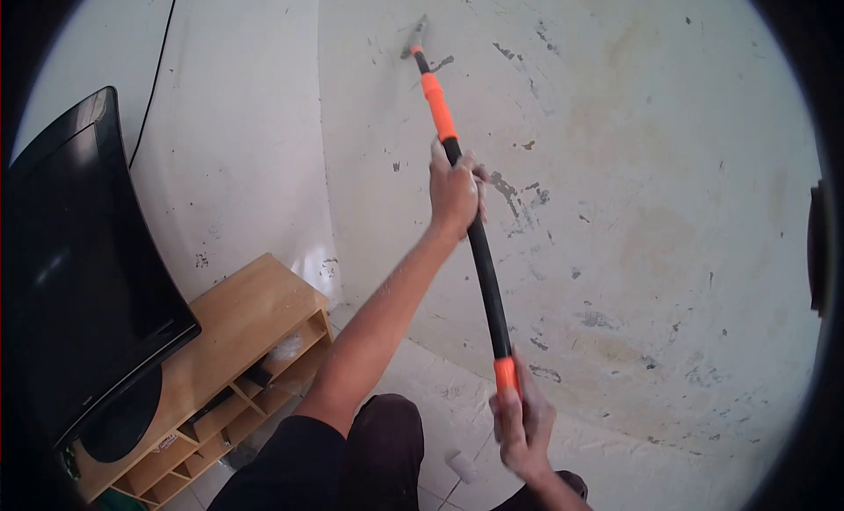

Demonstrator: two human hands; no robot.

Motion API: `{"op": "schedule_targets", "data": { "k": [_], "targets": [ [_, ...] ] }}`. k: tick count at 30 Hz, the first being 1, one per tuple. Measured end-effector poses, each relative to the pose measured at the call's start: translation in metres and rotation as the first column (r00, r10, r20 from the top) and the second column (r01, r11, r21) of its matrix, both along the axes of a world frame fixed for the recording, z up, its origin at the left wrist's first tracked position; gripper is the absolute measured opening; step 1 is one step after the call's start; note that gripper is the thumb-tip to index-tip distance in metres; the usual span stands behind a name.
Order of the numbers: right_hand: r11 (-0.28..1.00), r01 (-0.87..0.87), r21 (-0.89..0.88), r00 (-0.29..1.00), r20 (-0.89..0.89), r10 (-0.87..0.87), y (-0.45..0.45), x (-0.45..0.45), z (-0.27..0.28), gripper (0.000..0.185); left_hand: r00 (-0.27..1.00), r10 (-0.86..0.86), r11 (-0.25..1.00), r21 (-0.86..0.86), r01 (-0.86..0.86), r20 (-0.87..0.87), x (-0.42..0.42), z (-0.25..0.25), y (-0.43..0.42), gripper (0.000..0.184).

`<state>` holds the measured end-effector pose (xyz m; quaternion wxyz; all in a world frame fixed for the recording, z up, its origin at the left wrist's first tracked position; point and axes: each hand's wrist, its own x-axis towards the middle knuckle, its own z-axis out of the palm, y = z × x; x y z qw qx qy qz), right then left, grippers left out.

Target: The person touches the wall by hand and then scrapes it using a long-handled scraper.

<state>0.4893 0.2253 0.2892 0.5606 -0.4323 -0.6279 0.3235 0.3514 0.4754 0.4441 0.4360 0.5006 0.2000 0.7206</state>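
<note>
A long-handled scraper [489, 287] with a black shaft and orange grips slants up across the middle of the view. Its metal blade [418, 36] is at the upper part of the patchy wall [615, 142]; whether it touches the surface I cannot tell. My left hand [456, 193] is closed around the shaft just below the upper orange grip. Lower down, my right hand [525, 427] wraps the orange grip at the handle's bottom end. Grey chipped spots and scratches mark the wall around the blade and beside the shaft.
At left, a black television [88, 274] stands on a wooden cabinet [255, 291] with open shelves. A black cable [156, 72] runs down the side wall. A small whitish object [461, 466] lies on the dusty tiled floor [431, 379]. Something dark [818, 247] sits at the right edge.
</note>
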Motion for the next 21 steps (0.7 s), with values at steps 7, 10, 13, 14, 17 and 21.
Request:
{"op": "schedule_targets", "data": {
  "k": [7, 10, 13, 14, 17, 21],
  "targets": [
    [0.985, -0.002, 0.173, 1.000, 0.030, -0.003, 0.042, 0.003, 0.044, 0.052, 0.990, 0.134, 0.991, 0.002, -0.134, -0.039, -0.014, 0.054, 0.033, 0.021],
    [0.986, 0.015, 0.166, 0.998, 0.052, -0.024, 0.010, 0.017, 0.047, 0.052, 0.990, 0.127, 0.992, 0.028, -0.125, -0.059, 0.005, 0.048, 0.008, 0.023],
    [0.986, 0.046, 0.162, 0.998, -0.051, -0.038, -0.026, 0.037, 0.020, 0.052, 0.994, 0.015, 1.000, 0.017, -0.013, -0.111, 0.039, 0.025, -0.029, 0.034],
    [0.994, 0.069, 0.085, 0.994, -0.089, -0.062, -0.043, 0.045, 0.019, 0.056, 0.993, -0.025, 0.999, 0.028, 0.028, -0.116, 0.049, 0.017, -0.036, 0.039],
    [0.995, 0.099, 0.013, 0.988, -0.120, -0.097, -0.079, 0.068, 0.002, 0.065, 0.975, -0.205, 0.977, 0.036, 0.209, -0.085, 0.069, 0.002, -0.071, 0.047],
    [0.993, 0.110, -0.034, 0.980, -0.165, -0.114, -0.090, 0.065, 0.011, 0.070, 0.986, -0.164, 0.975, 0.150, 0.165, -0.018, 0.079, -0.002, -0.063, 0.051]
  ]
}}
